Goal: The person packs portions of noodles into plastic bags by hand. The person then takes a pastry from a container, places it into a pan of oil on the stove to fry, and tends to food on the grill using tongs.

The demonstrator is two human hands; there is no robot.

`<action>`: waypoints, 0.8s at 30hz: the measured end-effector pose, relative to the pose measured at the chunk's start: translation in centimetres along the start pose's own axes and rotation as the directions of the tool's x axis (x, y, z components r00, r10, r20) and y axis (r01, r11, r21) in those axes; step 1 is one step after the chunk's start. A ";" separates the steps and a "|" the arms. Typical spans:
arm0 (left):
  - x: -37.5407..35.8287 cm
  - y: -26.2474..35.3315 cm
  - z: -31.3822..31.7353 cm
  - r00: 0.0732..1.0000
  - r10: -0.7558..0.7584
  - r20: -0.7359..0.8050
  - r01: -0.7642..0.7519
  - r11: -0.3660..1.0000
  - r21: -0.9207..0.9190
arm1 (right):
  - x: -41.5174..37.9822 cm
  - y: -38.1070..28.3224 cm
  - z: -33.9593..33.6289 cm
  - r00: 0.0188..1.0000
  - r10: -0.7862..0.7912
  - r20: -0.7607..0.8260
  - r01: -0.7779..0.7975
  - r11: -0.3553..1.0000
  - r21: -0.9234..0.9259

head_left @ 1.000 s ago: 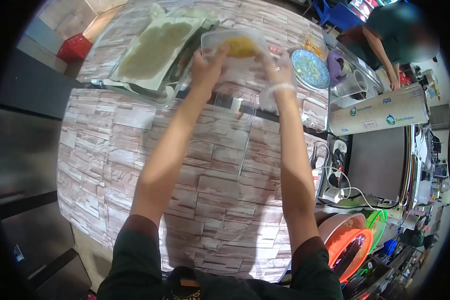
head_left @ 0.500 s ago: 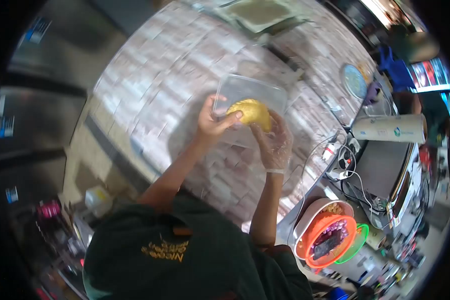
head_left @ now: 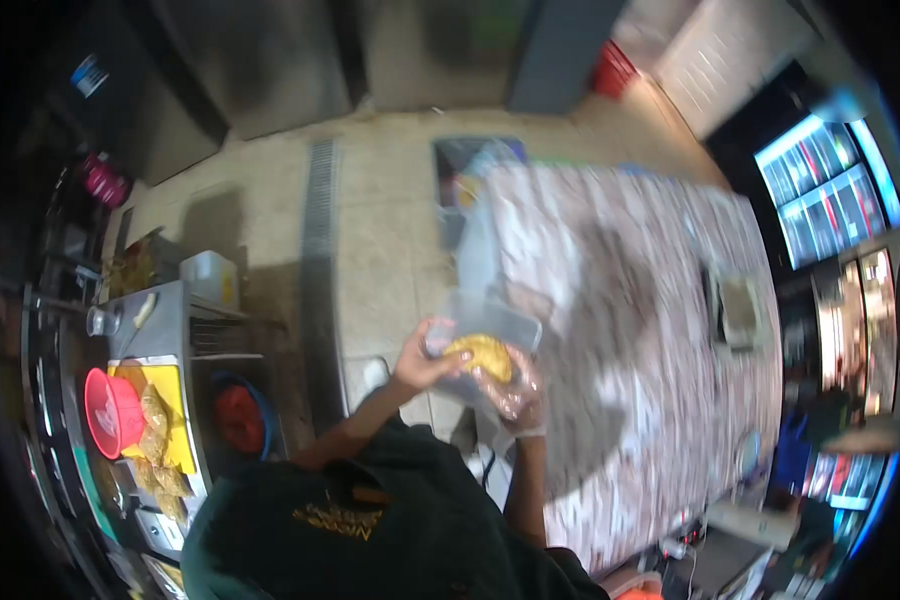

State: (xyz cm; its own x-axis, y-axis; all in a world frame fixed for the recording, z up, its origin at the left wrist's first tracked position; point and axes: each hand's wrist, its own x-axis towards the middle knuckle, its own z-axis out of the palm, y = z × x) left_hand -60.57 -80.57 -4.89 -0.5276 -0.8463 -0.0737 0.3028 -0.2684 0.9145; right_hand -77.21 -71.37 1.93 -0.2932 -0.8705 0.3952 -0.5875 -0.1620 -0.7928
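A yellow, crescent-shaped pastry point(head_left: 482, 352) with a crimped-looking edge sits between my hands, over a clear plastic container point(head_left: 510, 322). My left hand point(head_left: 422, 362), bare, grips the container's left side, its thumb reaching over to the pastry. In a clear plastic glove, my right hand point(head_left: 510, 390) closes around the pastry's right end. Motion blur hides whether those gloved fingers also press on the container. Both hands are in front of my body, beside the table's near left edge.
The patterned table point(head_left: 660, 420) stretches to the right, with a framed tray point(head_left: 738, 308) farther along. At left, a metal counter holds a pink basket point(head_left: 114, 412), a yellow board point(head_left: 175, 385) and filled bags point(head_left: 154, 425). A floor drain point(head_left: 320, 230) runs between tiles. Steel cabinets point(head_left: 260, 70) stand beyond.
My view has swung left, so the table now lies to the right and the floor and left counter show. Both hands have come off the tabletop area with the container and pastry still held.
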 end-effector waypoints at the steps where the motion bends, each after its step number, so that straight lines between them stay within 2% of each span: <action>1: 0.3 2.5 -3.4 0.996 -0.074 -0.057 0.077 0.996 0.045 | 3.3 -1.6 3.6 0.997 0.017 0.070 -0.018 1.000 0.019; 2: 0.5 4.5 -6.6 0.990 -0.095 -0.107 0.096 0.995 0.004 | 5.2 -3.2 6.5 0.982 0.055 0.181 -0.060 0.998 0.022; 4: 0.2 9.2 -13.1 0.964 -0.125 -0.233 0.111 0.991 -0.074 | 7.9 -4.8 13.2 0.965 0.030 0.260 0.002 0.993 -0.121; 5: -0.2 11.4 -16.0 0.949 -0.127 -0.288 0.127 0.992 -0.017 | 9.1 -6.0 17.1 0.963 0.002 0.271 0.045 0.985 -0.165; 6: -0.3 12.2 -18.4 0.926 -0.121 -0.359 0.110 0.993 -0.051 | 11.2 -6.2 19.8 0.942 0.023 0.335 -0.024 1.000 0.000; 8: 0.4 14.7 -24.9 0.867 -0.135 -0.480 0.104 0.991 -0.090 | 15.3 -9.7 25.8 0.912 -0.004 0.410 -0.017 0.999 0.046; 10: 1.8 18.1 -30.2 0.856 -0.172 -0.487 0.066 0.972 -0.227 | 19.2 -12.1 31.8 0.907 -0.167 0.385 0.120 0.982 0.144; 12: 3.0 18.9 -35.3 0.847 -0.105 -0.521 -0.002 0.980 -0.200 | 22.6 -13.0 37.1 0.846 -0.167 0.506 0.101 0.983 0.157; 13: 3.6 19.0 -34.4 0.830 -0.068 -0.553 -0.033 0.985 -0.170 | 24.0 -12.8 36.4 0.824 -0.184 0.537 0.107 0.979 0.171; 14: 4.5 20.1 -36.9 0.809 -0.043 -0.587 -0.054 0.988 -0.146 | 26.5 -13.4 39.2 0.797 -0.191 0.573 0.104 0.978 0.182; 17: 6.4 22.0 -41.7 0.733 -0.033 -0.679 -0.146 0.968 -0.205 | 32.4 -13.8 46.5 0.767 -0.297 0.568 0.171 0.949 0.265; 18: 7.3 22.1 -43.5 0.706 -0.029 -0.708 -0.176 0.961 -0.215 | 34.3 -14.4 49.0 0.769 -0.275 0.577 0.162 0.957 0.240; 21: 9.7 23.6 -48.0 0.574 -0.033 -0.818 -0.236 0.950 -0.203 | 39.7 -15.8 56.4 0.676 -0.400 0.619 0.202 0.908 0.366; 22: 10.9 24.3 -50.3 0.530 -0.041 -0.847 -0.256 0.944 -0.205 | 42.0 -16.0 59.4 0.615 -0.480 0.625 0.268 0.873 0.407; 23: 12.1 24.9 -52.3 0.488 -0.004 -0.873 -0.342 0.919 -0.196 | 44.2 -16.4 62.2 0.553 -0.548 0.628 0.324 0.836 0.443; 24: 13.3 26.1 -53.7 0.452 0.000 -0.892 -0.334 0.927 -0.169 | 46.0 -17.6 64.6 0.494 -0.608 0.622 0.368 0.794 0.484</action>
State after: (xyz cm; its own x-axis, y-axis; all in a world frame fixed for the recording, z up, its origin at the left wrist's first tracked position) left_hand -17.08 -123.52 -3.38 0.4698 -0.7928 -0.3882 0.5913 -0.0439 0.8052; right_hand -31.68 -138.60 4.09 0.6815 -0.6202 0.3886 -0.2092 -0.6739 -0.7086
